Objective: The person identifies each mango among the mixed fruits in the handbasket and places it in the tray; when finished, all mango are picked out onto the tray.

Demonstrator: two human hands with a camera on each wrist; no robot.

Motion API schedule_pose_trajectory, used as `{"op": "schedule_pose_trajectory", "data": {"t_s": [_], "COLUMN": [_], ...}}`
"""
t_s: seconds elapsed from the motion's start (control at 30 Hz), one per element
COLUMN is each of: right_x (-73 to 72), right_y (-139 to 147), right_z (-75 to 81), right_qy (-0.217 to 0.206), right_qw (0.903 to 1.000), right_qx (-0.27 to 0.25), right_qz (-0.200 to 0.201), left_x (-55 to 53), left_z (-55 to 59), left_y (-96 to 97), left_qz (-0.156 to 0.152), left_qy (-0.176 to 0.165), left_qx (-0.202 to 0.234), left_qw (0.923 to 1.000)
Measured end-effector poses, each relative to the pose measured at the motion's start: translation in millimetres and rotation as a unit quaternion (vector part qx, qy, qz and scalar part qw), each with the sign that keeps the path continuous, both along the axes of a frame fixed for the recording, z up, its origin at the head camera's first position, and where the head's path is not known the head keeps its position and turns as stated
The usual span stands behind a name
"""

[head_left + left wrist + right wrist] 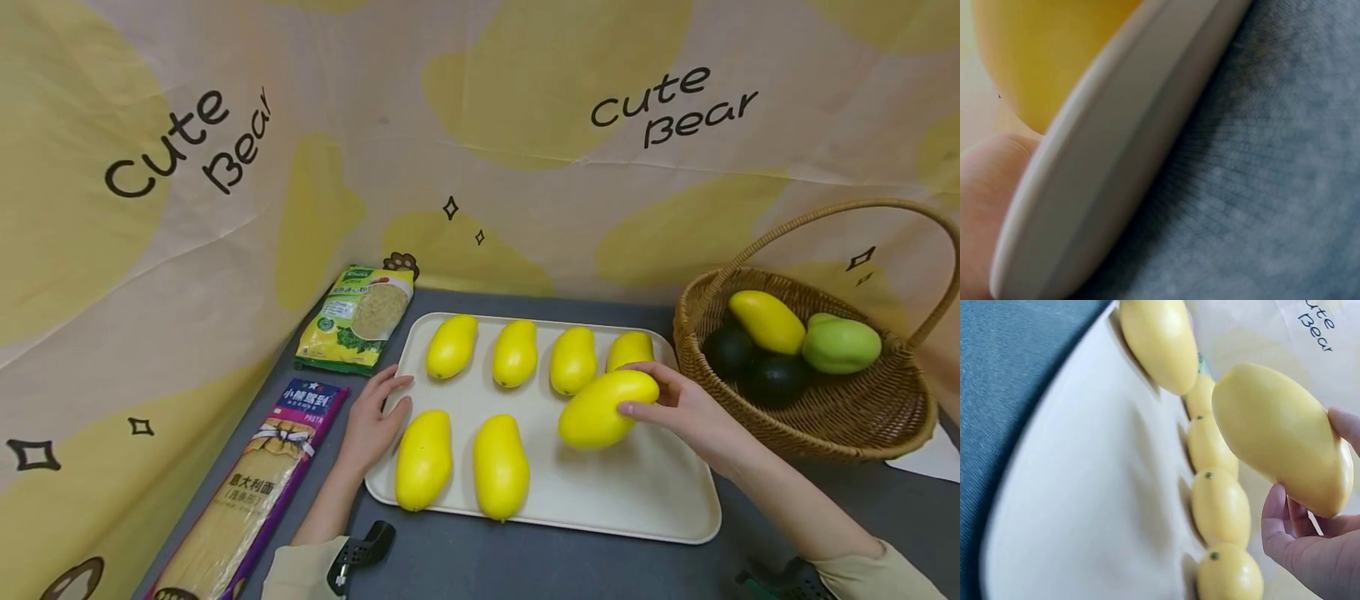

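My right hand (693, 421) pinches a yellow mango (606, 410) between thumb and fingers, above the right half of the cream tray (600, 508). In the right wrist view this mango (1279, 434) is tilted and off the tray, the thumb and fingers at its near end. My left hand (373, 421) rests at the tray's left edge, fingers and thumb reaching over the rim. Several mangoes (514, 354) form a back row, the rightmost partly hidden behind the held one. Two more mangoes (500, 467) lie front left. The left wrist view shows mainly the tray's rim (1104, 144).
A wicker basket (802, 433) with a tall handle stands right of the tray, holding a yellow mango, a green fruit and dark green fruits. Left are a yellow-green food packet (352, 317) and a long pasta pack (255, 483). A printed cloth (525, 208) hangs behind.
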State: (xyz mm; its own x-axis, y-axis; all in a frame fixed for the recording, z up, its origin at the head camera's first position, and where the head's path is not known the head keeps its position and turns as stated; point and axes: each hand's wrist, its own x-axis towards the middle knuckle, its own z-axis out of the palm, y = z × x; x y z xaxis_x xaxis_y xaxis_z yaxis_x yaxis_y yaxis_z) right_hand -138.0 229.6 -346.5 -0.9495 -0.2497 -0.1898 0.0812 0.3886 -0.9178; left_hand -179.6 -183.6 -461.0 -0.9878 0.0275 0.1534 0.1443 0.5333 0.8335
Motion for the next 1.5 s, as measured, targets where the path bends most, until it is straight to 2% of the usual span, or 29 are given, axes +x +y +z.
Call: {"op": "schedule_pose_trajectory", "data": {"t_s": [0.17,0.33,0.5,0.7,0.87,1.3,1.5], "right_x": [-3.1,-3.0,-2.4,-2.7,-3.2,-0.8,1.7], "right_y": [-7.2,-13.3,-20.1,-25.6,-28.7,-36.7,-39.0], "right_z": [-18.5,-34.3,-43.7,-52.0,-56.1,-62.8,-64.6], "right_qy": [-0.040,-0.070,-0.086,-0.096,-0.094,-0.034,-0.023], "right_qw": [0.9992,0.9967,0.9947,0.9944,0.9950,0.9974,0.9959], "right_qx": [0.000,-0.040,-0.056,-0.045,-0.025,0.053,0.078], "right_qz": [-0.001,0.007,0.000,0.007,0.024,0.033,0.038], "left_x": [-0.8,-1.7,-1.9,-1.3,-0.9,-0.3,-0.8], "left_z": [1.8,3.2,3.1,2.8,2.3,0.6,-0.5], "left_y": [0.8,1.8,1.6,1.1,0.8,-0.1,-0.7], "left_qz": [0.001,-0.001,-0.002,-0.002,-0.001,-0.003,-0.003], "left_qy": [-0.009,-0.008,-0.011,-0.016,-0.017,-0.008,-0.007], "left_qx": [0.001,0.001,0.002,0.000,-0.001,-0.002,-0.004], "left_qw": [1.0000,1.0000,0.9999,0.9999,0.9999,1.0000,1.0000]}}
